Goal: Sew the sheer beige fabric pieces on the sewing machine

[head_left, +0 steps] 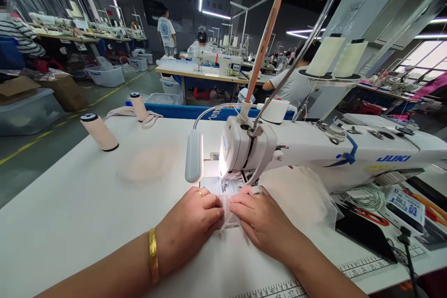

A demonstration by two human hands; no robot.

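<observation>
Thin, sheer pale fabric (228,214) lies under the needle area of a white sewing machine (244,144). My left hand (192,214) is closed on its left side, with fingers curled and pressed together just in front of the presser foot. On the other side my right hand (260,216) pinches the same fabric, close to the needle. More of the sheer cloth spreads out to the right, beneath the machine arm. A small lamp (194,156) on a bendy neck lights the needle from the left.
Two peach thread cones (100,132) (138,107) stand at the table's far left, beside a fabric strip (118,111). A black phone-like slab (363,233), orange-handled scissors (372,215) and cables lie right. A ruler strip (279,288) marks the front edge. People sit at machines beyond.
</observation>
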